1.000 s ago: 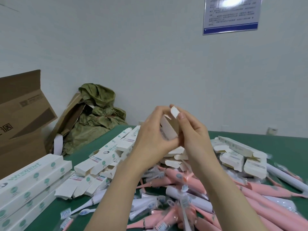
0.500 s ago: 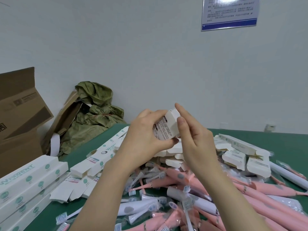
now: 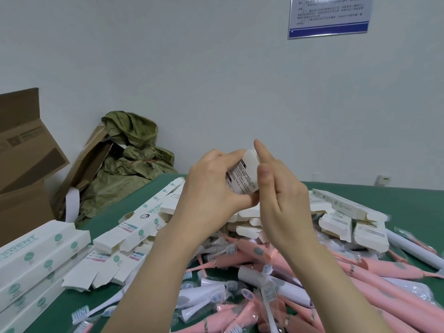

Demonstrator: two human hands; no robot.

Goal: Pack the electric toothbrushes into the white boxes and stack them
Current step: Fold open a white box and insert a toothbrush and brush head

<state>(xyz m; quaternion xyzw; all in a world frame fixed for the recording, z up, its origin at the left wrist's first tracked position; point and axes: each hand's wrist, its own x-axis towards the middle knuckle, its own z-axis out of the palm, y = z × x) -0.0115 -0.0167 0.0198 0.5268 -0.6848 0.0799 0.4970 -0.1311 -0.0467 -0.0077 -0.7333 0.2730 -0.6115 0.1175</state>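
Two hands meet mid-frame above the green counter (image 3: 408, 205), w/ one white box (image 3: 242, 176) between them. The left hand (image 3: 211, 186) has the grip: fingers curled over the box's far side, thumb under its lower edge, holding it raised & tilted, the side w/ black print facing the camera. The right hand (image 3: 281, 195) has no closed grip; its fingers are straight, index laid against the box's upper end flap, thumb touching the printed side, the other fingers loose & off the box. Whether that flap is fully tucked can't be told, since the index covers part of it. Below the forearms lies a heap of pink toothbrushes (image 3: 384, 267) mixed w/ white toothbrushes (image 3: 201, 294), several in clear sleeves, brush heads pointing all ways. At far left sits a stack of closed boxes (image 3: 36, 255), approx. three layers, lying flat. Just right of it are loose open-ended boxes (image 3: 134, 227), overlapping; more loose boxes (image 3: 348, 212) lie at right behind the heap. Off the counter's far-left corner: a brown carton (image 3: 24, 164) w/ flap up & a crumpled olive bag (image 3: 134, 150). A blue-edged notice (image 3: 329, 15) hangs on the wall, top right.
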